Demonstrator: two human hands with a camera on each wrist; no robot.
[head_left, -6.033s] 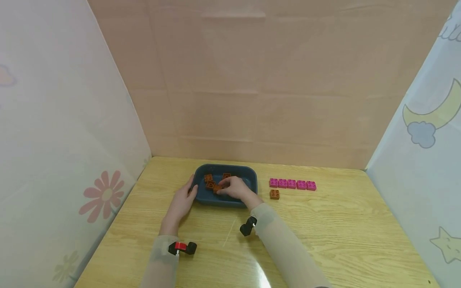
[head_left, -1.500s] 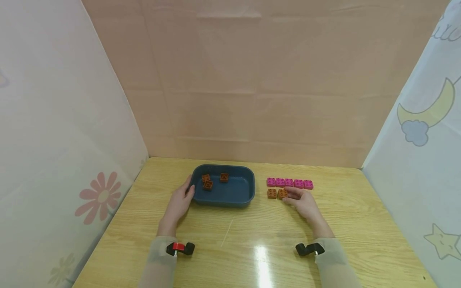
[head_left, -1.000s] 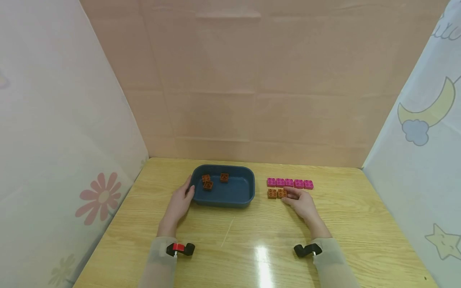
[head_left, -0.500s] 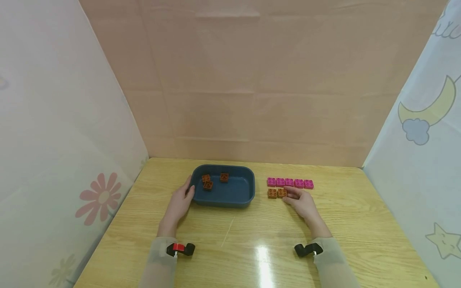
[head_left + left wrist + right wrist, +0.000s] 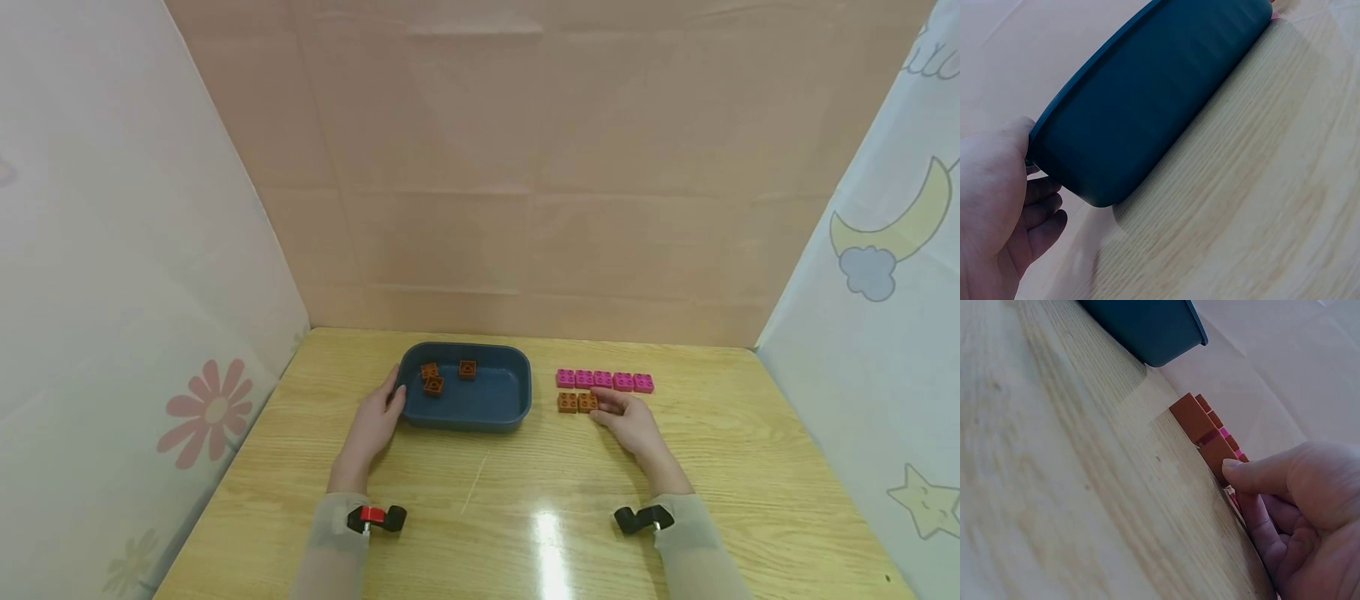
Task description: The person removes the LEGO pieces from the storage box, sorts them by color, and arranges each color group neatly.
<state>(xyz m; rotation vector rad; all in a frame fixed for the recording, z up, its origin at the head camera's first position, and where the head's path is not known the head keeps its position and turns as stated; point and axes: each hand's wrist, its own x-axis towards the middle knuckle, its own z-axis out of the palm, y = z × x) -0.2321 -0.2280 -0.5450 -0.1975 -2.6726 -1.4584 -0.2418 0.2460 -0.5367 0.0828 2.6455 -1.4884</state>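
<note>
My left hand (image 5: 377, 419) grips the left end of the dark blue tray (image 5: 480, 422), thumb at the rim and the other fingers along the outside wall. Inside the tray lie three orange-brown toy building bricks, one of them (image 5: 467, 369) apart from the other two (image 5: 433, 386). On the table to the right, my right hand (image 5: 632, 423) pinches an orange brick (image 5: 587, 402) by its right end. That brick sits studs up beside another orange brick (image 5: 567, 402). In the right wrist view the thumb (image 5: 1254, 475) presses the near corner of the held brick (image 5: 1217, 458).
Behind the orange pair runs a straight row of several pink bricks (image 5: 603, 380). The wooden table (image 5: 480, 500) meets a tan backdrop (image 5: 525, 250) at the back and pale printed sheets (image 5: 217, 250) at the sides.
The right hand has brought an orange brick out of the tray and set it right of the first one. Over the last second it closed the small gap between them. The left hand stays put.
</note>
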